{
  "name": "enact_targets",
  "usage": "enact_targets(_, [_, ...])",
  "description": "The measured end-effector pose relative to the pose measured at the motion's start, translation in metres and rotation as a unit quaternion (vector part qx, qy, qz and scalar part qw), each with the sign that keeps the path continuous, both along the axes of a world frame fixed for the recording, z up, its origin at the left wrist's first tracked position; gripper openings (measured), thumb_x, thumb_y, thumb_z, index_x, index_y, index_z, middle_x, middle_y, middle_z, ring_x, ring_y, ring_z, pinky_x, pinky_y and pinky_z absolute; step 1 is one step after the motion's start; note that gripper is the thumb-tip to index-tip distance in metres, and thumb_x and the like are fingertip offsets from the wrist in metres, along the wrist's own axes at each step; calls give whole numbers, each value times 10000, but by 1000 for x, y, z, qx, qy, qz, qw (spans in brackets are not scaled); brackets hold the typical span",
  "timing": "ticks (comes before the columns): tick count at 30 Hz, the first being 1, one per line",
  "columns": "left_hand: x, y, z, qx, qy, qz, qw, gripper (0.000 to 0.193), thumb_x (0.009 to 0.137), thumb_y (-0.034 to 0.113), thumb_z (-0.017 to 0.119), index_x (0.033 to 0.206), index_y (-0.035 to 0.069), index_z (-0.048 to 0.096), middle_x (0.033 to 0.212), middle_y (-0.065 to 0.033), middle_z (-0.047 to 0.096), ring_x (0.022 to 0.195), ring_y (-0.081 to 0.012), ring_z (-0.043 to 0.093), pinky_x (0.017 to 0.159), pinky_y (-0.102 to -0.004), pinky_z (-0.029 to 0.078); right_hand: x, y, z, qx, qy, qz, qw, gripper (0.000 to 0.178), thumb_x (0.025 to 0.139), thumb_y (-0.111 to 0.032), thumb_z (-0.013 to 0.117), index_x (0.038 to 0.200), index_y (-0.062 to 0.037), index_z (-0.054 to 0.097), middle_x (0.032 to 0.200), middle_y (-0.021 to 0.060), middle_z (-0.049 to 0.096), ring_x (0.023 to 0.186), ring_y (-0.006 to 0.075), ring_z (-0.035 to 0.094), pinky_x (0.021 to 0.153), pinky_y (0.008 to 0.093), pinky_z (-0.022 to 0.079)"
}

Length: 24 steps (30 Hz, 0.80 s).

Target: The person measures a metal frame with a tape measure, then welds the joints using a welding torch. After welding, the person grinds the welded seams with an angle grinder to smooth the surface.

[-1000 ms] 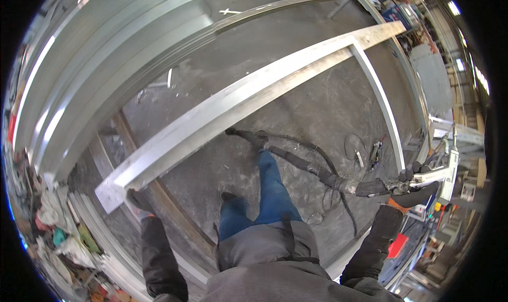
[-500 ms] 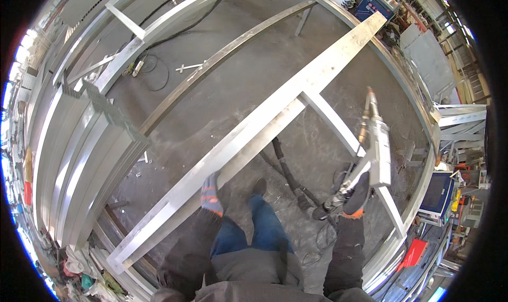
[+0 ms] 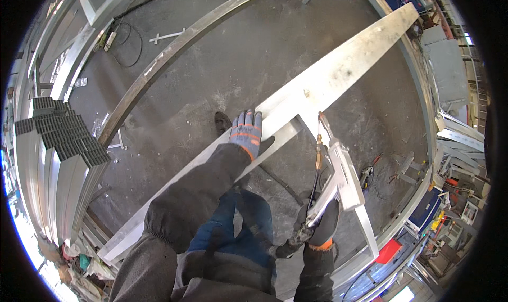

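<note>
Your left fingers lie flat on the likely stiff silver metal beam; your right hand aptly grips the white gun-shaped tool by its handle.

carrier: scuffed dark grey floor | upper left: pale cross-shaped strip, looped dark cable | left: pale scrap strips | right: grey metal offcuts | side rail: long silvery beam's far end lying across

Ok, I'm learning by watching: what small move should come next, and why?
Perhaps steady the gun-shaped tool at the joint between crossbar and long beam: the right hand holds it, its tip appears near that joint, and the left hand lies on the beam.
</note>
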State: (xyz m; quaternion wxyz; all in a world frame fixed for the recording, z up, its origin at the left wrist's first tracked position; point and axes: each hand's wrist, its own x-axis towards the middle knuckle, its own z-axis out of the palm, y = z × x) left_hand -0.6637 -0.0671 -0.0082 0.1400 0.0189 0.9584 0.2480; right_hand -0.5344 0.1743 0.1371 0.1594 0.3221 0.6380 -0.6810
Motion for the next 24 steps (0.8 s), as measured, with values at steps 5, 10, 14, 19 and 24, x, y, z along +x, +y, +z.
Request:
enact_targets(5, [6,-1,-4,-6,-15,-24,1000,694,909,439,623,1371,-44,437,1376,-357,415,1305,-525,405,1099,-573,333,-35,-26,2,-46,-70,-45,995,800,901,-730,423,1085,31,592,548,92,540,370,204,469,352,293,371])
enact_targets(10, [4,-4,6,-6,-23,-33,999,656,871,384,661,1334,-41,473,1367,-357,416,1272,-529,421,1075,-586,351,-61,-35,3,52,-107,-18,993,880,864,-764,459,1089,82,539,516,107,519,377,199,485,351,288,374])
enact_targets(14, [2,-4,13,46,-20,-7,999,620,851,302,633,1346,-43,490,1432,-348,364,1327,-529,375,1102,-601,311,-78,-39,12,-18,-127,36,991,865,851,-760,492,1117,63,524,552,105,536,406,196,504,372,301,390])
enact_targets(19, [5,-5,11,58,-14,0,998,643,858,392,650,1311,-44,516,1433,-354,362,1317,-533,388,1097,-606,324,-91,-40,16,12,-165,37,985,858,854,-762,471,1113,53,538,548,93,529,423,196,499,401,313,405])
enact_targets(24, [7,-6,11,41,-16,-8,999,623,857,348,636,1326,-40,504,1414,-372,370,1314,-539,391,1103,-615,321,-94,-43,17,5,-174,41,984,855,849,-768,469,1080,51,550,543,83,522,428,193,500,399,305,399])
